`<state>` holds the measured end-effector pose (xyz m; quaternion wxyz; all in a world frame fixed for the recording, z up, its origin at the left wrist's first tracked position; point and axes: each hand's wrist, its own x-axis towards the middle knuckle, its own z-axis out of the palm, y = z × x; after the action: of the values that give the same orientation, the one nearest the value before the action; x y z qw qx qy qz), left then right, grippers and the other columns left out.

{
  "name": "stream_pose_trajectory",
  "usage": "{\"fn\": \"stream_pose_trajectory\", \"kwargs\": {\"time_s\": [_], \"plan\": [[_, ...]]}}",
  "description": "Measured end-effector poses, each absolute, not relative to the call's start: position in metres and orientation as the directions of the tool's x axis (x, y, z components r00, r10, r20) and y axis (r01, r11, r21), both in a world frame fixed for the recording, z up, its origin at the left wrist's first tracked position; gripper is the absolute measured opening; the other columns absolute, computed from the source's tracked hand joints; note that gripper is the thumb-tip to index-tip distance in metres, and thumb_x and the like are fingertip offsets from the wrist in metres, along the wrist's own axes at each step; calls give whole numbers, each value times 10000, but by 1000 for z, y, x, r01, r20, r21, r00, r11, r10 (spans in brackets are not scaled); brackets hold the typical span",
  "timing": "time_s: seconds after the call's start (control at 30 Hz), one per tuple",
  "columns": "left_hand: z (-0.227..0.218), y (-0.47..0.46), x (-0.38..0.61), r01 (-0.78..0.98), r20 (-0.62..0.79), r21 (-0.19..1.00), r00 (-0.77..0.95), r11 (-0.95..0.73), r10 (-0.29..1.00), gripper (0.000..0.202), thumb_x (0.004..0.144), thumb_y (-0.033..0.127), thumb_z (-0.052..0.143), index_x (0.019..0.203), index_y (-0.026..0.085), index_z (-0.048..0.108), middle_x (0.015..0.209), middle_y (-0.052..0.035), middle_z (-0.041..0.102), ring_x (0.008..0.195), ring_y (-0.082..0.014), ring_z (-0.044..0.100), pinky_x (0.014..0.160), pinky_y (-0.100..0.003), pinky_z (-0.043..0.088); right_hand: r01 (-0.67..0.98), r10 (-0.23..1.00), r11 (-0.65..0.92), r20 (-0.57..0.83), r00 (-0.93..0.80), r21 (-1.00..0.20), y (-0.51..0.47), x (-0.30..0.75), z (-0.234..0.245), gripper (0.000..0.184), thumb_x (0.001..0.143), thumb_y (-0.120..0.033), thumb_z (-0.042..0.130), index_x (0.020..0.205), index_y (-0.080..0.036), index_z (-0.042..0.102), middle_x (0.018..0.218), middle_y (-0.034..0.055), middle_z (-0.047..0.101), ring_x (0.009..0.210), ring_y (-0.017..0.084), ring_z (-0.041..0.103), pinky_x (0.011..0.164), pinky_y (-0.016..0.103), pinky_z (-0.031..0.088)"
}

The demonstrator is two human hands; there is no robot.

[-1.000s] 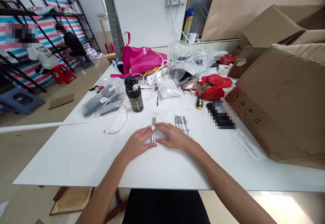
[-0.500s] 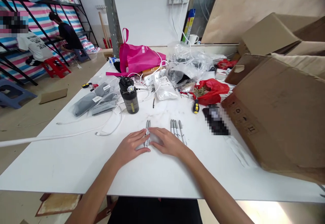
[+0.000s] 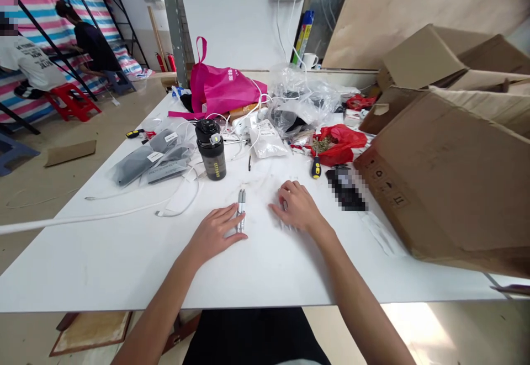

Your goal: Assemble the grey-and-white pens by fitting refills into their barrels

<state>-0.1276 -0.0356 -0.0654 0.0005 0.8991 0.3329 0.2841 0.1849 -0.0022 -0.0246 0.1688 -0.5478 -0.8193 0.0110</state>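
Two grey-capped marker pens lie side by side on the white table. My left hand rests flat against their left side, fingers stretched out and thumb apart near their lower ends. Over the second group of marker pens, to the right, is my right hand. Its fingers curl in toward the thumb around a pen, with a bit of grey showing between them. The hand hides most of that group.
A black drink bottle stands beyond my left hand, near grey plastic-wrapped packages and a white cable. A screwdriver, a blurred dark object and a large cardboard box occupy the right side. Two people sit far left.
My right hand has left the two pens by my left hand and moved right onto the other pens, its fingers curling. My left hand stays beside the pair. The view has shifted slightly.
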Motion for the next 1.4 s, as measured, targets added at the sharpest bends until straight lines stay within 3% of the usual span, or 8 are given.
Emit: {"fn": "stream_pose_trajectory", "kwargs": {"time_s": [0.3, 0.5, 0.67, 0.83, 0.97, 1.17, 1.27, 1.4], "plan": [[-63, -37, -126, 591, 514, 263, 583, -762, 629, 579, 998, 501, 771, 1479, 188, 690, 1467, -167, 723, 1383, -355, 702, 1092, -525, 615, 933, 950, 299, 154, -272, -198, -2, 194, -23, 309, 953, -443, 777, 781, -206, 676, 1170, 136, 672, 1081, 309, 595, 970, 445, 465], [-60, -38, -125, 613, 517, 279, 553, -739, 653, 637, 986, 509, 784, 1529, 207, 640, 1450, -150, 742, 1352, -351, 721, 1081, -532, 628, 907, 935, 347, 157, -317, -237, -2, 186, -27, 225, 945, -273, 709, 741, -206, 641, 1112, 130, 675, 1042, 304, 596, 950, 442, 461], [-58, -38, -125, 636, 530, 276, 524, -720, 666, 597, 997, 542, 757, 1479, 202, 669, 1416, -157, 759, 1295, -349, 750, 1060, -528, 642, 803, 850, 462, 445, -281, -377, 0, 187, -27, 178, 972, -280, 666, 821, -222, 592, 1072, 102, 673, 977, 271, 619, 934, 425, 481], [-55, -41, -120, 595, 576, 337, 482, -730, 660, 492, 1036, 410, 742, 1495, 252, 657, 1418, -114, 764, 1306, -311, 736, 1095, -509, 625, 690, 730, 542, 676, -103, -480, -2, 183, -21, 123, 1036, -321, 569, 944, -239, 575, 1118, 124, 672, 1027, 264, 655, 948, 419, 512], [-42, -43, -109, 491, 578, 496, 429, -716, 694, 397, 1050, 348, 717, 1443, 296, 702, 1366, -81, 780, 1281, -282, 733, 1105, -485, 612, 601, 779, 508, 627, -14, -617, -3, 182, -23, 174, 1104, -401, 471, 1049, -247, 531, 1025, 94, 699, 939, 237, 657, 881, 383, 514], [0, -17, -75, 318, 387, 814, 327, -486, 862, 339, 1050, 484, 694, 1286, 258, 785, 1363, -94, 785, 1328, -288, 715, 1152, -434, 570, 575, 864, 429, 503, -35, -697, -6, 178, -26, 253, 1144, -476, 350, 1168, -251, 464, 817, -12, 582, 644, 178, 511, 641, 299, 388], [2, 5, -55, 18, 317, 942, 287, -336, 904, 470, 1035, 520, 715, 1384, 206, 723, 1412, -141, 764, 1372, -295, 702, 1233, -472, 512, 571, 869, 457, 479, -124, -681, -8, 173, -28, 240, 1144, -451, 361, 1144, -244, 483, 776, -20, 571, 626, 175, 507, 635, 292, 361], [-11, 17, -44, -299, 220, 948, 353, -113, 909, 571, 965, 515, 813, 1429, 203, 697, 1525, -176, 690, 1403, -319, 688, 1223, -502, 520, 590, 851, 523, 422, -313, -616, -11, 165, -34, 260, 1144, -449, 411, 1122, -231, 550, 714, -29, 578, 593, 166, 509, 639, 271, 328]]}}
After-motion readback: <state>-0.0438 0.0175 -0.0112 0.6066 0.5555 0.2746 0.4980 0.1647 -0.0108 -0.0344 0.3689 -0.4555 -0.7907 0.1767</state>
